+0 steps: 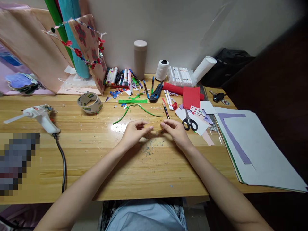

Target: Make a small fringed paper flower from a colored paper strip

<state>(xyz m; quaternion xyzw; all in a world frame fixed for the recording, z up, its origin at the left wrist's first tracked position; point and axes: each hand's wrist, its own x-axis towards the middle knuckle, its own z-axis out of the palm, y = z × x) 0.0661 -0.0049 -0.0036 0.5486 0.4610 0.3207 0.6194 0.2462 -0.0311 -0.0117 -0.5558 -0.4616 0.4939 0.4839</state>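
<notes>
Above the middle of the desk, my left hand (135,133) and my right hand (175,131) face each other, thumbs and fingers pinched. Between them they hold the two ends of a thin tan strip (156,125), nearly the colour of the wood; its material is hard to make out. Just beyond my hands lies a bent green stem-like strip (130,107). A pair of black-handled scissors (190,124) rests to the right of my right hand, on paper scraps. A dark marker (166,110) lies just past my right fingers.
At left are a white glue gun (43,118) with a black cord and a tape roll (89,103). A blue utility knife (156,92), red crepe paper (191,97), a thread spool (161,71) and a tall bottle (140,60) stand or lie behind. Paper sheets (262,150) cover the right side.
</notes>
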